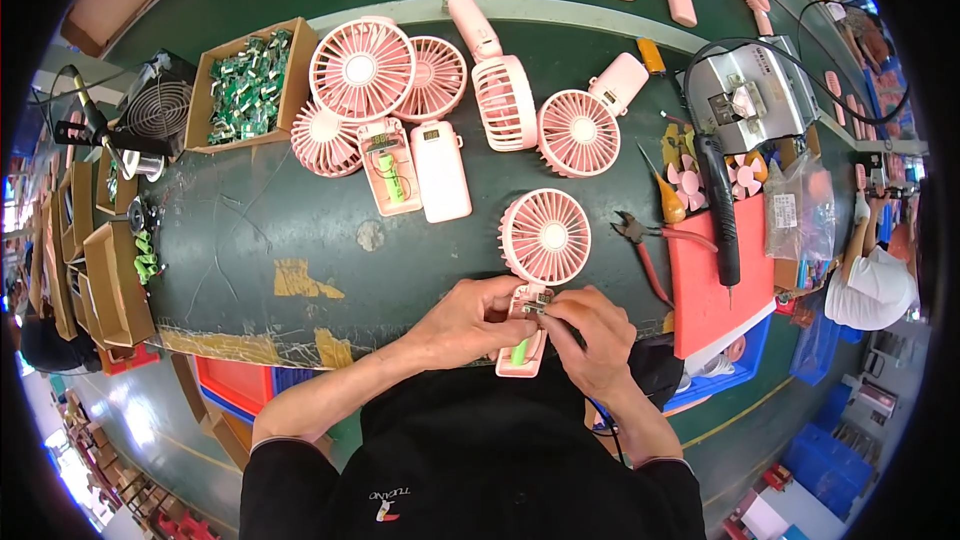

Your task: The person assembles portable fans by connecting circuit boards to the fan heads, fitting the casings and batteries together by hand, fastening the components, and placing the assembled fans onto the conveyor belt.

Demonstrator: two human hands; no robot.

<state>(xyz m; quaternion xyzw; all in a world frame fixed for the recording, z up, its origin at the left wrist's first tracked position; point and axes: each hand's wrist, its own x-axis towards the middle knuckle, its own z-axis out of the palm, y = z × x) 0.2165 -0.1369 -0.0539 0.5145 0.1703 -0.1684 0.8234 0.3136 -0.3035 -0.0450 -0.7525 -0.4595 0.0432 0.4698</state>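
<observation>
My left hand (460, 325) is closed round the opened handle of a pink handheld fan (546, 237), whose round grille points away from me at the bench's near edge. Inside the handle lie a green battery cell (519, 352) and a small circuit board (533, 304). The fingertips of my right hand (597, 338) pinch at the board's right side, partly hiding it. Beyond the fan, an open handle shell (391, 175) with another green cell lies beside a closed pink handle (441, 170).
Several pink fans (362, 68) lie farther back. A cardboard box of green circuit boards (248, 90) stands at left. Pliers (648, 252), a yellow-handled awl (670, 202) and a black-handled electric screwdriver or soldering iron (724, 210) are at right, near a red foam pad (712, 290).
</observation>
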